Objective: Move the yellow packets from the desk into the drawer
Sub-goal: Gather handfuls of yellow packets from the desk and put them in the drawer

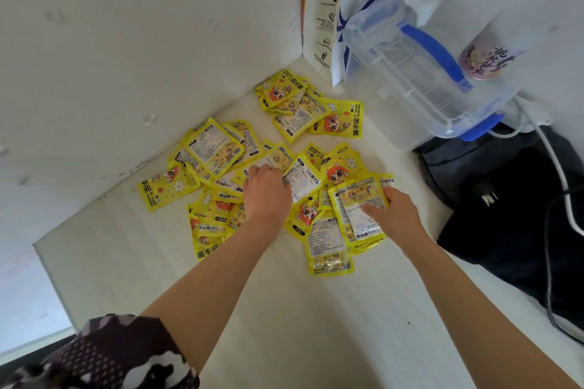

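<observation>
Head view: yellow hand-warmer packets point(218, 148) piled mid-frame on the white desk point(284, 325); drawer not in shot. Right hand point(395, 208) pinches a small stack point(360, 211), thumb on top. Left hand point(265, 189) curled onto a packet point(303, 180), probably gripping it; fingertips hidden. Rec: feed packets L→R, square the stack, don't overfill.

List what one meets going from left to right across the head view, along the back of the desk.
Yellow hand-warmer packets → white paper bag with blue print → clear plastic box with blue handle → cup with purple lettering.
</observation>
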